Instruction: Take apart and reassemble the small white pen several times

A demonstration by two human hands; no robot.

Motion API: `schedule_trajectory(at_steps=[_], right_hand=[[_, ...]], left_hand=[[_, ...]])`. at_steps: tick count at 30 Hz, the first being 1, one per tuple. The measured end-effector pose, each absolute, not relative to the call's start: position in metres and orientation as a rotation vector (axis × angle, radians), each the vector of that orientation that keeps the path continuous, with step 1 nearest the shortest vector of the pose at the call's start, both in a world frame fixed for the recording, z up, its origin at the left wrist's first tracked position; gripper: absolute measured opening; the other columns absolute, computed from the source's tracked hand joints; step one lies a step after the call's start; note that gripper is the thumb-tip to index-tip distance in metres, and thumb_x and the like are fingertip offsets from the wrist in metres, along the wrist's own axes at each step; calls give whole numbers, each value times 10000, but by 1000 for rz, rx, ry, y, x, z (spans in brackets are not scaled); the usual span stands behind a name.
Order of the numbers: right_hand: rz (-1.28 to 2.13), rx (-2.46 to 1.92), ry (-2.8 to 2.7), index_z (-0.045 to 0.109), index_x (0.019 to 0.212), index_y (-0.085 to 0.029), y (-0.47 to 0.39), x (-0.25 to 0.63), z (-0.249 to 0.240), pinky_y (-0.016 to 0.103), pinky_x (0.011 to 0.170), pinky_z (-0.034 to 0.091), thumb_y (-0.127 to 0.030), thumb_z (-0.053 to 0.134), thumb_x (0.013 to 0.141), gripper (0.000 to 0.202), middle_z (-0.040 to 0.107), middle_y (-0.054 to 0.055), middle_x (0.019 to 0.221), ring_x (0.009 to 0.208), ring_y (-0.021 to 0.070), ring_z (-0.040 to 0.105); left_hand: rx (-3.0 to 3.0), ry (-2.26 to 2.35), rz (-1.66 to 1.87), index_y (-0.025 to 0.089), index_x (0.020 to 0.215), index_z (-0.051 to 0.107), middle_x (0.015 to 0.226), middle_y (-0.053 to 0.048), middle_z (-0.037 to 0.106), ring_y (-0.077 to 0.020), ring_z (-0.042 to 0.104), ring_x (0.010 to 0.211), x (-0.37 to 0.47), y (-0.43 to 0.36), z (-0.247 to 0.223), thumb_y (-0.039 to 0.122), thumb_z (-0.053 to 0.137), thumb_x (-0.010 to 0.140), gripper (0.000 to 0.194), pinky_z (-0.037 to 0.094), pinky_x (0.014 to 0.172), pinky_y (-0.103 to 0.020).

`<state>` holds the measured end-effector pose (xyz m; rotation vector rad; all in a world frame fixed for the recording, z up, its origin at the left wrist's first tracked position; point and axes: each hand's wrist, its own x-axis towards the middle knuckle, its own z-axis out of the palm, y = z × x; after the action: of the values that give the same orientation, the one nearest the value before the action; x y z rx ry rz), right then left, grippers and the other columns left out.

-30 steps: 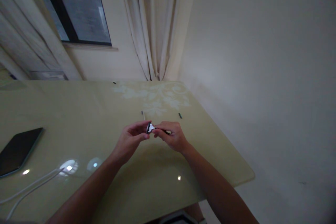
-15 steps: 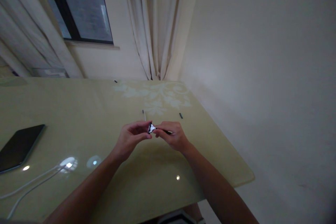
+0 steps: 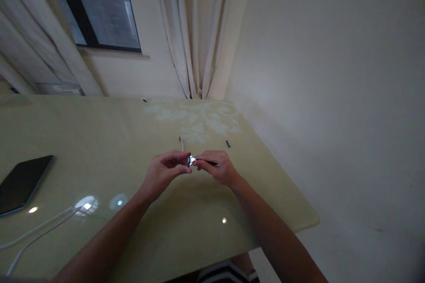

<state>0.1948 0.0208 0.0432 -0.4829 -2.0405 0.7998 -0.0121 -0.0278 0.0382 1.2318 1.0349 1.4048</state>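
Observation:
Above the glossy yellow-green table (image 3: 133, 141), both hands meet around a small shiny metal razor head (image 3: 191, 160). My left hand (image 3: 162, 174) pinches its dark outer edge between thumb and fingertips. The dark handle (image 3: 210, 162) of the razor is gripped by my right hand (image 3: 219, 168), with thumb and fingers closed near the head; part of the handle is hidden by the fingers. Beyond the hands lie a short white stick-like piece with a grey tip (image 3: 181, 143) and a small dark strip (image 3: 228, 143).
At the left is a black tablet (image 3: 23, 183). White cables (image 3: 40, 234) run across the near left. A tiny dark piece (image 3: 144, 100) lies at the table's far edge. Curtains (image 3: 195, 31), a window (image 3: 102, 4) and a white wall (image 3: 315, 97) surround the table.
The view has shifted slightly, so the whole scene sits a little higher. The razor head has turned slightly between my hands; both grips look the same.

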Motion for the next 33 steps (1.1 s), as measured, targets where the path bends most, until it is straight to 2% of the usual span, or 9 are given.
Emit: schedule_trajectory(at_steps=[7, 14, 24, 30, 33], right_hand=[[808, -546, -2016, 816, 931, -161, 17, 190, 43, 232, 672, 510, -475, 637, 1009, 370, 746, 44, 731, 644, 128, 664], [765, -584, -2022, 805, 867, -167, 17, 190, 39, 246, 688, 501, -484, 622, 1015, 395, 734, 47, 729, 642, 136, 648], [754, -603, -1974, 801, 911, -158, 14, 184, 36, 250, 671, 480, -478, 628, 1012, 377, 723, 48, 730, 651, 139, 634], [761, -643, -1943, 792, 879, -166, 11, 184, 40, 242, 653, 473, -474, 646, 1000, 362, 723, 40, 717, 643, 135, 634], [779, -650, -1935, 789, 898, -159, 11, 183, 39, 238, 643, 468, -474, 650, 996, 358, 722, 35, 715, 638, 131, 630]], left_hand=[[1180, 1005, 1447, 198, 924, 829, 825, -39, 791, -201, 741, 770, -10, -29, 36, 196, 958, 565, 381, 639, 734, -332], [1068, 1058, 1467, 184, 922, 817, 857, -54, 808, -206, 740, 786, -1, -29, 29, 208, 974, 532, 420, 624, 764, -345], [1090, 963, 1351, 217, 1046, 818, 918, -50, 811, -180, 733, 833, -14, -23, 22, 237, 965, 606, 465, 604, 807, -309], [1129, 936, 1372, 234, 1044, 808, 898, -31, 787, -158, 710, 838, -18, -22, 23, 220, 952, 639, 429, 594, 793, -267], [1153, 916, 1349, 255, 1141, 785, 940, -35, 786, -162, 711, 864, -18, -23, 24, 217, 942, 656, 511, 595, 796, -268]])
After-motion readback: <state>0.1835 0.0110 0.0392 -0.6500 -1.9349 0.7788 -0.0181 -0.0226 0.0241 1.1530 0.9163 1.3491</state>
